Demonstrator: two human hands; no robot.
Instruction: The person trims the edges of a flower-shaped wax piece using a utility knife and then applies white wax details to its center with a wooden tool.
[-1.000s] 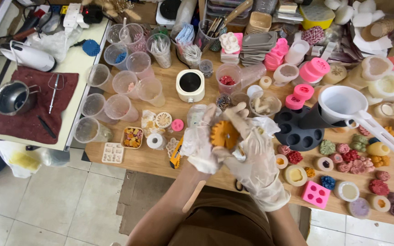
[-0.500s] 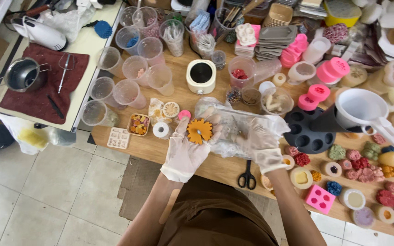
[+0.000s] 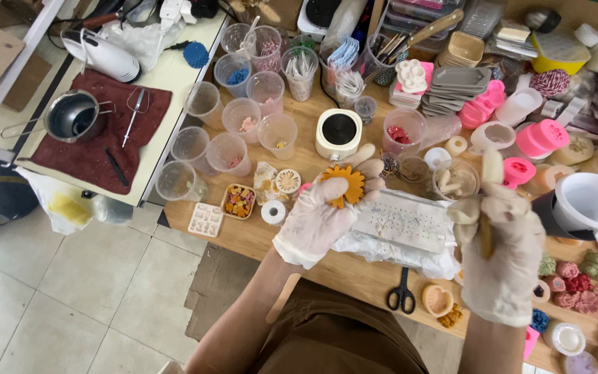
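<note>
Surface: wooden counter (image 3: pixel 257 239), crowded with plastic cups (image 3: pixel 230 152), pink moulds (image 3: pixel 545 138) and scissors (image 3: pixel 401 294).
Left hand (image 3: pixel 320 215): gloved, fingers curled; orange flower-shaped piece (image 3: pixel 344 184) is held above the counter edge.
Right hand (image 3: pixel 500 256): gloved, closed around a yellowish stick (image 3: pixel 487 228), held upright.
Between hands: clear plastic bag (image 3: pixel 403 228) is lying on the counter.

black-handled scissors (image 3: pixel 401 296) at near table edge; white round warmer (image 3: pixel 339 133) mid-table; clear plastic cups (image 3: pixel 233 135) clustered left; steel pot (image 3: pixel 72 116) on maroon towel (image 3: pixel 98 142); pink silicone moulds (image 3: pixel 541 138) right.
</note>
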